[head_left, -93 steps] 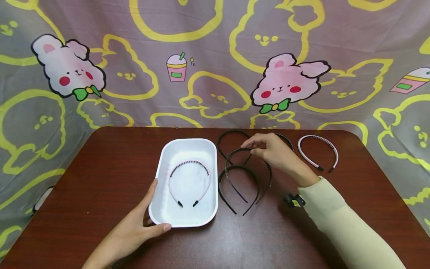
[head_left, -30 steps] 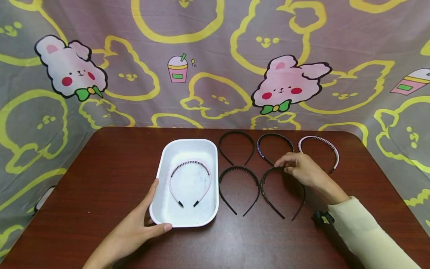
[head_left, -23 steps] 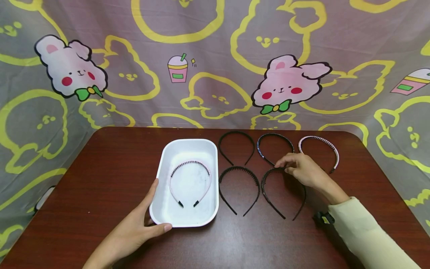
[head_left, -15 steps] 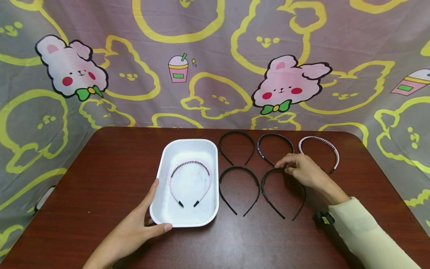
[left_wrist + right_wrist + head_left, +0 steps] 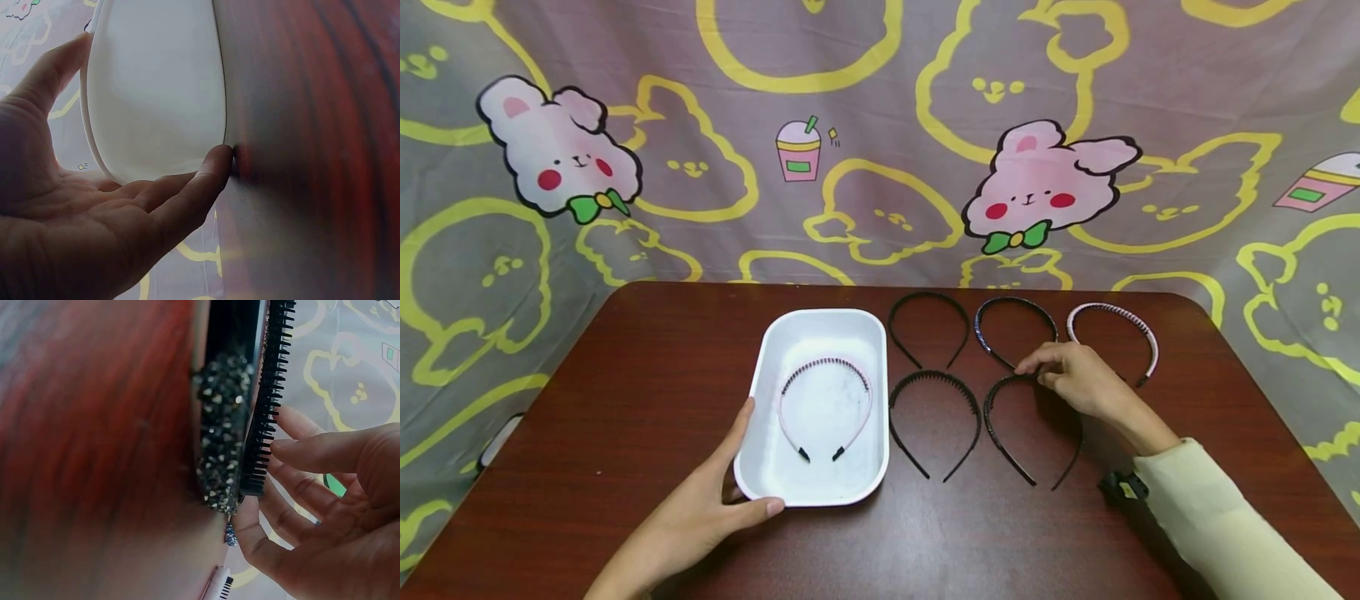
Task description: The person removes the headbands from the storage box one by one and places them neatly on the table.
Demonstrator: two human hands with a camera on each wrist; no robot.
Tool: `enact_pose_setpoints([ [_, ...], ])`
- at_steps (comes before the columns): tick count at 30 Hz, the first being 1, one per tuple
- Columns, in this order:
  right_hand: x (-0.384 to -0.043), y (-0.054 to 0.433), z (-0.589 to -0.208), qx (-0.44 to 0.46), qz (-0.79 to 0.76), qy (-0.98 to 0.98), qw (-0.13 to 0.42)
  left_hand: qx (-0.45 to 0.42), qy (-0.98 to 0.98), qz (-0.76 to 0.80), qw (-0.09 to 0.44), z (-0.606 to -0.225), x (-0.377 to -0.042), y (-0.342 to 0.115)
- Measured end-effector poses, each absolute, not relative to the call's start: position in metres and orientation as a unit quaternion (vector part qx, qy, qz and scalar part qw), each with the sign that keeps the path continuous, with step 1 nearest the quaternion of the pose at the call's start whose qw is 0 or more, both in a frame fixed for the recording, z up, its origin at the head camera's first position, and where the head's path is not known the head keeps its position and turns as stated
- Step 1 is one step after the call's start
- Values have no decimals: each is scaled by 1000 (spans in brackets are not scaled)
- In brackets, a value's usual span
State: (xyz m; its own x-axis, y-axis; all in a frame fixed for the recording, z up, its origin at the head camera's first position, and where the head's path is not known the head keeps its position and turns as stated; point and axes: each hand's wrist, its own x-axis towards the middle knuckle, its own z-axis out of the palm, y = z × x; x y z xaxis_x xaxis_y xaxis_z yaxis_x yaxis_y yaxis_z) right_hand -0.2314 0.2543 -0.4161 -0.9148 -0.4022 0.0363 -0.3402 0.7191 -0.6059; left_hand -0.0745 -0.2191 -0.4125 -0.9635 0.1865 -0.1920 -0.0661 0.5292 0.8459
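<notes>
My left hand (image 5: 703,500) grips a white plastic tray (image 5: 883,417) by its front left corner, thumb at the front and fingers along the side. Inside the tray is a thin pale pink headband (image 5: 868,412) with dark teeth. Over on the right, my right hand (image 5: 1078,379) pinches the top of a black headband (image 5: 1000,442) whose ends point toward me. The right wrist view shows dark glittering stones on a headband (image 5: 224,437), and thumb and fingers around its toothed edge. Its right upper part is hidden by the hand in the head view.
A black toothed headband (image 5: 976,404) lies between tray and right hand. Behind are a plain black headband (image 5: 891,321), a blue-speckled one (image 5: 979,329) and a pink-white wrapped one (image 5: 1150,333). All are on the brown table (image 5: 647,400), with a patterned cloth (image 5: 865,108) behind.
Since about three seconds ago, my right hand has carried the black headband rightward and lowered it beside the toothed one. During the last second both hands stay nearly still.
</notes>
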Motion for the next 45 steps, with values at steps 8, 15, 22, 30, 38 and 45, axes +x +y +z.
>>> enact_pose_setpoints([
  [8, -232, 252, -416, -196, -316, 927, 45, 37, 870, 475, 128, -412, -75, -219],
  [15, -233, 251, -416, -191, -315, 929, 40, 32, 870, 474, 133, -410, -75, -219],
  [22, -234, 250, -416, -187, -310, 932, 36, 30, 866, 481, 137, -409, -75, -219],
  [30, -234, 250, -413, -180, -315, 931, 28, 29, 865, 481, 138, -409, -75, -219],
  [38, -233, 250, -404, -167, -305, 937, 20, 26, 875, 461, 142, -408, -75, -219],
  [45, -233, 245, -392, -175, -297, 939, -2, 29, 866, 479, 142, -408, -75, -219],
])
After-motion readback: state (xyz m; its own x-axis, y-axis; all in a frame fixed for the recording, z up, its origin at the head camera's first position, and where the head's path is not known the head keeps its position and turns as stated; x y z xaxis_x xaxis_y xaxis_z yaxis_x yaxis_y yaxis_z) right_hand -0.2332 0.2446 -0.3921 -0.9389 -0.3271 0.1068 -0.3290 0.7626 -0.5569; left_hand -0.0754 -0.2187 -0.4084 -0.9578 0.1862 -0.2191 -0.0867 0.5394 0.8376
